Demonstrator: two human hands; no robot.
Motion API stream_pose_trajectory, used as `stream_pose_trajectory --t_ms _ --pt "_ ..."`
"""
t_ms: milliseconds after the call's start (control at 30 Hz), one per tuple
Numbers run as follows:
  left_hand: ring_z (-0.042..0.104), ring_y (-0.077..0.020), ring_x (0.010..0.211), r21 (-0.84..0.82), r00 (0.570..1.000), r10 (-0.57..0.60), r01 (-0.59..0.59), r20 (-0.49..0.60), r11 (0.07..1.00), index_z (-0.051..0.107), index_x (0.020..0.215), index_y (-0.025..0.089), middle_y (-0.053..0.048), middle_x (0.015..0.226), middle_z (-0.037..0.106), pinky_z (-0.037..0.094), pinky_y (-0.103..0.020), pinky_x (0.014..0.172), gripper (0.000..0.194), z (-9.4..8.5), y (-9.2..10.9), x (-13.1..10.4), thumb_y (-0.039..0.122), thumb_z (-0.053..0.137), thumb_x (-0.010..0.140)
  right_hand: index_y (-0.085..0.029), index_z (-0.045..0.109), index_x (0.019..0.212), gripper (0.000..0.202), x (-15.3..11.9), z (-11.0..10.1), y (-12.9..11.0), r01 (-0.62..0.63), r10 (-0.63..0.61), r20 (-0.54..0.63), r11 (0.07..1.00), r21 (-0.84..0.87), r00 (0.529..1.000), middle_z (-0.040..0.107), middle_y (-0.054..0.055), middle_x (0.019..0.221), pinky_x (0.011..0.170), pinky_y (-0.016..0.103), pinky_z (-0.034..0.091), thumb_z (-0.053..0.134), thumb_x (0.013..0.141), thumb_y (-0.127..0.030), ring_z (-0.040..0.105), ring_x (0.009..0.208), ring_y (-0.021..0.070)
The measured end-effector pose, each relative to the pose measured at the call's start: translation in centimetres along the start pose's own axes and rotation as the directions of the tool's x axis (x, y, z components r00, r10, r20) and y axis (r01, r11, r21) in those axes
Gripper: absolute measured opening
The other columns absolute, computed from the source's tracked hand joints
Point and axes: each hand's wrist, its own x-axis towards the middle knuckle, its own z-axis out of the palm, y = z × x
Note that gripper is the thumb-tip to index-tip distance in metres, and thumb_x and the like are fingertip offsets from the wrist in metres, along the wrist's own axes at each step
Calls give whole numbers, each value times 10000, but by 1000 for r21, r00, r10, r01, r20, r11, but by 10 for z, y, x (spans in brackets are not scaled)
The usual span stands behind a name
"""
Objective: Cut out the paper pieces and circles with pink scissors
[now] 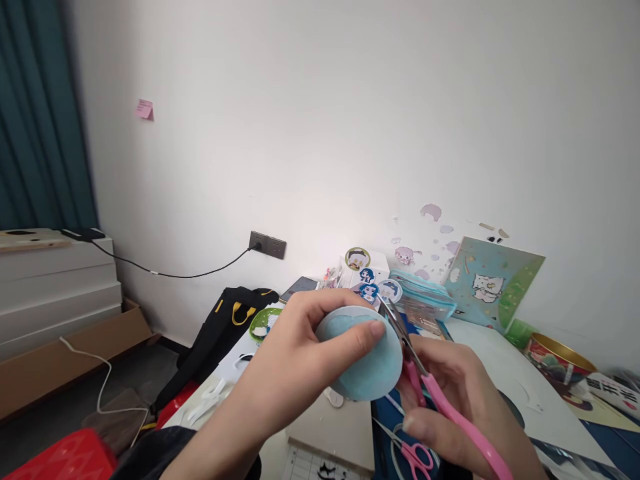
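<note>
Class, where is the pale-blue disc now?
In the head view, the pale-blue disc is below and right of centre, in the left hand, beside the pink-handled scissors in the right hand.

Open air spreads above your left hand [307,350] before the wall [320,133], while a blue pouch [425,297] and propped card [515,277] obstruct beyond your right hand [463,373], small scissors [401,443] lying below.
</note>
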Motion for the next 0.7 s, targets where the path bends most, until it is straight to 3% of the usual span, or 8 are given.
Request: stream_pose_trajectory --t_ms 400,700 --pt "516 -104 582 11 1000 -13 13 2 1000 651 698 178 27 643 582 400 -163 500 175 0 0 -2 329 679 781 -204 602 634 170 -6 -7 7 6 -12 -40 986 -170 999 484 -9 589 471 274 445 748 602 -286 463 544 170" --pt "509 -103 564 23 999 -33 33 6 999 638 704 174 24 633 573 392 -167 485 209 -2 -1 -1 366 672 780 -224 534 559 203 1 -17 2 66 -21 128 934 -352 992 429 -24 541 457 272 427 705 654 -278 449 511 171"
